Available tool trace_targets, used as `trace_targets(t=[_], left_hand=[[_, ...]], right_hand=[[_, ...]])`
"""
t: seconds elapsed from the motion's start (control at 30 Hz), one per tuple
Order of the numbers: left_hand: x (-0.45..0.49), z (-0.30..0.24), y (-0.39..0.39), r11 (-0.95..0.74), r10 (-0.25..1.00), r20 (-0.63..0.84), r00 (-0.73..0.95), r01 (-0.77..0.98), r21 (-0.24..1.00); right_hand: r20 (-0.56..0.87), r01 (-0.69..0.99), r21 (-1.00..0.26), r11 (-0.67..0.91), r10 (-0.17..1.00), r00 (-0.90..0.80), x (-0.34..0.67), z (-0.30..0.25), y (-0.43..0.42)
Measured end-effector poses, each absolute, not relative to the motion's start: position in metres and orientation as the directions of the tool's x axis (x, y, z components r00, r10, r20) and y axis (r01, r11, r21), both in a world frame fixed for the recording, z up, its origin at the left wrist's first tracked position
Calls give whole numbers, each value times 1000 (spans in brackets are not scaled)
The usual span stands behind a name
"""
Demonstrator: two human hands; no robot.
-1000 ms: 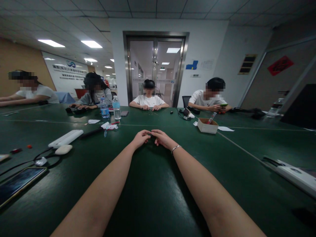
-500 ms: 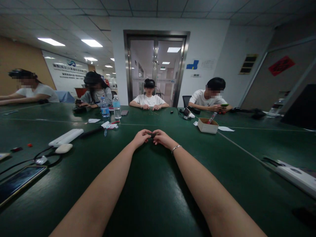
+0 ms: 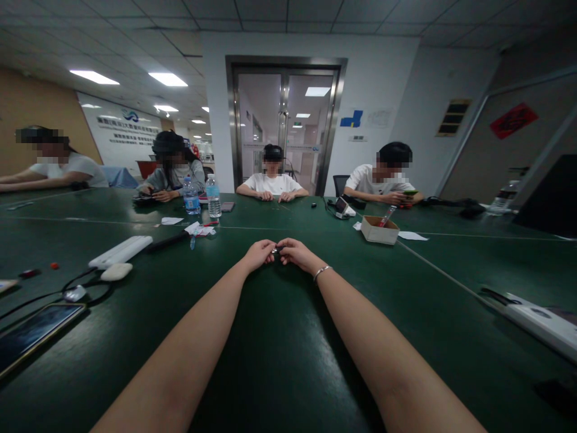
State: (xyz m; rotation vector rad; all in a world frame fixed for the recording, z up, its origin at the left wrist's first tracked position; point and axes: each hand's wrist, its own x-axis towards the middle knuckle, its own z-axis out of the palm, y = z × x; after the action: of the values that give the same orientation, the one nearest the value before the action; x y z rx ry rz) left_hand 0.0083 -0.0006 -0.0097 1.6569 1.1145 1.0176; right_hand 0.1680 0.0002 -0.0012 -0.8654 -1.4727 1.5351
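Over the green table [image 3: 288, 337], my two hands meet in front of me, fingertips almost touching. My left hand [image 3: 260, 255] is closed, thumb and fingers pinching the shiny silvery end of a small black object [image 3: 279, 248]. From the other side my right hand [image 3: 297, 254], with a bracelet at the wrist, pinches its dark end. The fingers cover much of this object, and it is too small to tell its kind or whether it is in one piece.
At left lie a phone [image 3: 38, 337], a white power strip [image 3: 121, 251] and a pale rounded item [image 3: 117, 272]. Two water bottles [image 3: 213, 198] stand farther back. A small box [image 3: 380, 230] and another power strip [image 3: 541, 322] are at right. Several people sit around the table.
A silvery part now shows between my fingertips where only a dark shape showed before. My left fingers have curled in and shifted slightly down; both arms stay nearly in place.
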Motion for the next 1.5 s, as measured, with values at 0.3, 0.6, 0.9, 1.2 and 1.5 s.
trace_targets(t=[0.3, 0.6, 0.9, 1.2, 1.5], left_hand=[[9, -11, 1, -197, 957, 131, 260, 248, 948], [8, -11, 1, -193, 967, 140, 214, 249, 949], [9, -10, 2, -154, 968, 102, 229, 223, 963], [10, -7, -2, -168, 968, 113, 222, 243, 955], [8, -11, 2, -194, 963, 131, 234, 268, 944]], right_hand=[[58, -119, -993, 9, 907, -416, 169, -2, 0], [56, -137, -991, -1, 913, -404, 168, -2, 0], [64, -136, -991, 9, 910, -410, 168, -2, 0], [59, -135, -991, 5, 916, -398, 168, -2, 0], [66, -135, -991, 12, 912, -404, 168, -4, 2]])
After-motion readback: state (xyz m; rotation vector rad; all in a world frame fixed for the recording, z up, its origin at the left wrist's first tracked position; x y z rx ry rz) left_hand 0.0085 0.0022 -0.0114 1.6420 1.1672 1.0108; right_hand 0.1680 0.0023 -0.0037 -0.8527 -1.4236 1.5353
